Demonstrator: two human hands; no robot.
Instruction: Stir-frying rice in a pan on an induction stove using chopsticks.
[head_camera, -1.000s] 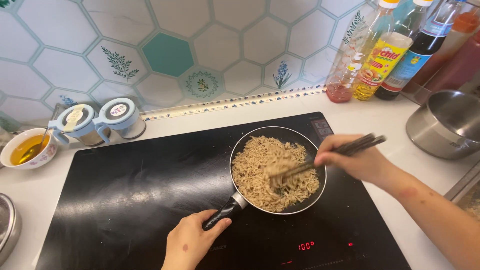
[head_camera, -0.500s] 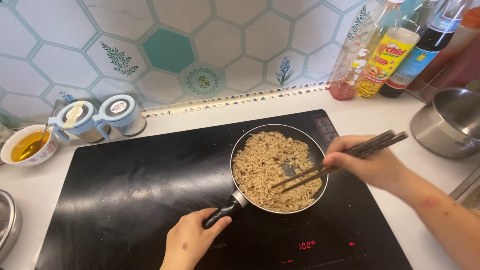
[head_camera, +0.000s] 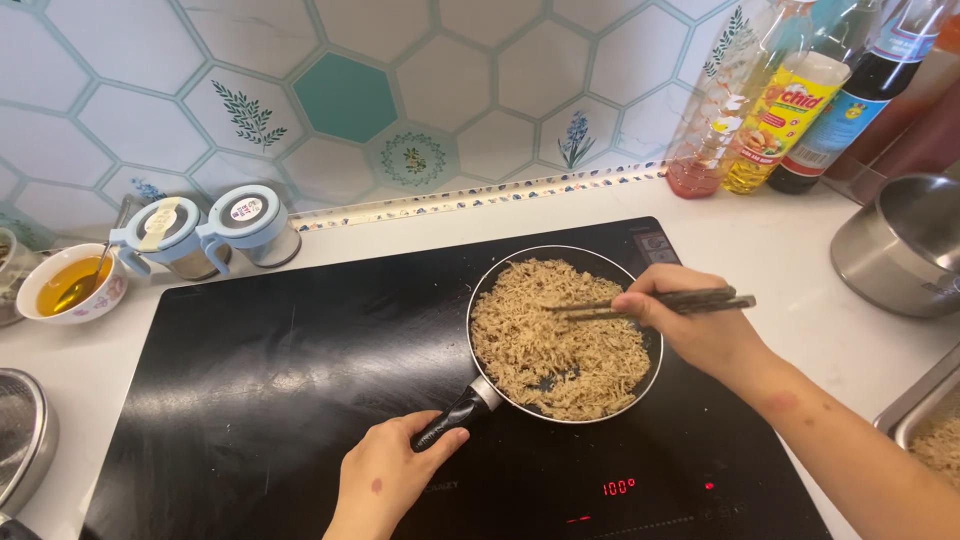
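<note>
Two hands show: the left hand and the right hand. There is one frying pan, one pair of chopsticks, three bottles and two lidded jars. One small bowl and one steel pot complete the count.

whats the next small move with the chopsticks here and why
Probably lower the chopsticks in the right hand back into the shredded food and drag it toward the bare dark patch at the pan's lower middle. The tips sit over the food near the centre, and the left hand steadies the handle on the cooktop.
</note>
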